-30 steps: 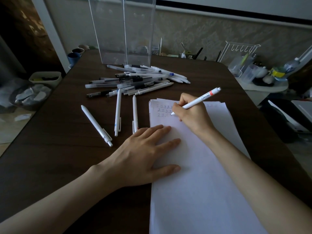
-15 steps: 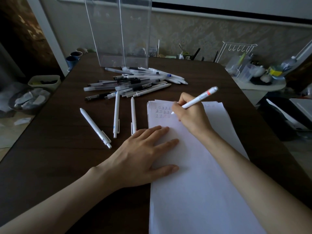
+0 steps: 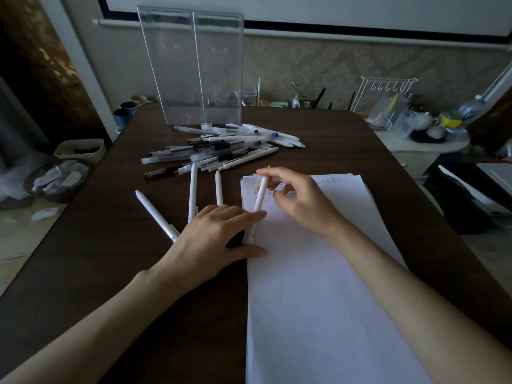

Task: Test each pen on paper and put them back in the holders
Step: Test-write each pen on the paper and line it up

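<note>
A white pen with an orange button [image 3: 260,199] stands nearly upright at the left edge of the white paper [image 3: 318,286], button end down. My right hand [image 3: 299,198] pinches its upper part between thumb and fingers. My left hand [image 3: 219,239] lies flat on the table and the paper's edge, its fingers beside the pen's lower end. Three white pens [image 3: 192,189] lie side by side to the left of the paper. A heap of several pens [image 3: 221,148] lies behind them, in front of two tall clear holders [image 3: 194,67].
The dark wooden table [image 3: 97,259] ends at the left over a floor with a bin [image 3: 80,151] and a bowl [image 3: 55,178]. Blue cups [image 3: 123,117] stand at the far left corner. A side shelf with a white wire rack [image 3: 385,95] and bottles stands right.
My right hand has stopped writing and turned the pen from a writing slant to nearly upright with the button end down. The camera has tilted up; my left hand has shifted slightly.
</note>
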`<control>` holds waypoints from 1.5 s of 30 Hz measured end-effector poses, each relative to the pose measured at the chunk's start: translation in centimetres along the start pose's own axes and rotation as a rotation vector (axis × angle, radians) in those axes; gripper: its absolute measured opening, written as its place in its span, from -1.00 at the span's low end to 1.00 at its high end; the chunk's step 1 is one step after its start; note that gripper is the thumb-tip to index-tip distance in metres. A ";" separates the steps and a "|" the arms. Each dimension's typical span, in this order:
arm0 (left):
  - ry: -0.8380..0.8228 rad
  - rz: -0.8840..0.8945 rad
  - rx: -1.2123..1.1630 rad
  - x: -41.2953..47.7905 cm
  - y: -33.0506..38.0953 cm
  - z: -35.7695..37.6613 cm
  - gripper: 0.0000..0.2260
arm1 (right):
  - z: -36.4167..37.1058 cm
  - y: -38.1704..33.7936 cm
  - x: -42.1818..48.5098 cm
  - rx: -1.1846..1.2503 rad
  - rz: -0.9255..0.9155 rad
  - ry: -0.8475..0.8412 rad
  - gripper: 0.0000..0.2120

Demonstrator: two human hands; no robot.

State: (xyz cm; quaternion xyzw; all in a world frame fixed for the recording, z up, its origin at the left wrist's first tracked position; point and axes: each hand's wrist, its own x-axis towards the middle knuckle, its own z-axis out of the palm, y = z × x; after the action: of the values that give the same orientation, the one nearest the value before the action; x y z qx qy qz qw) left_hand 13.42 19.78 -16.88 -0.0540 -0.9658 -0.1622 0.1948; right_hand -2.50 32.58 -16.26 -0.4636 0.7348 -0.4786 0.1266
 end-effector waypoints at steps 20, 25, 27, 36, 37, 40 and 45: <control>-0.179 -0.774 0.251 0.6 -0.5 -1.5 -0.46 | 1.1 1.1 0.3 -0.508 -0.252 -0.127 -0.49; -0.031 -0.819 0.154 0.5 -0.2 -1.3 -0.56 | 1.1 0.7 0.3 -0.524 -0.245 -0.114 -0.51; -0.017 -0.816 0.160 1.2 -0.2 -1.1 -0.49 | 1.1 0.7 0.3 -0.532 -0.251 -0.103 -0.53; -0.055 -0.622 0.162 2.3 0.5 -0.7 -0.58 | 1.1 0.8 0.3 -0.527 -0.201 -0.093 -0.62; -0.059 -0.629 0.159 1.6 0.3 -1.0 -0.57 | 1.2 0.6 0.3 -0.541 -0.204 -0.100 -0.61; -0.089 -0.669 0.195 -1.1 -1.0 -2.4 -0.52 | 1.3 -0.2 0.9 -0.609 -0.231 -0.125 -0.62; -0.069 -0.726 0.179 -4.8 -2.9 -5.0 -0.49 | 2.1 -1.8 5.5 -0.681 -0.227 -0.017 -0.68</control>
State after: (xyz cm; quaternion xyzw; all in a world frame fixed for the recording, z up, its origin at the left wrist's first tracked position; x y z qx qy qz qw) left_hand 19.15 15.18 -15.31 0.3039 -0.9383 -0.1340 0.0959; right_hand -3.09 26.70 -14.40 -0.5618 0.7949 -0.2135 -0.0829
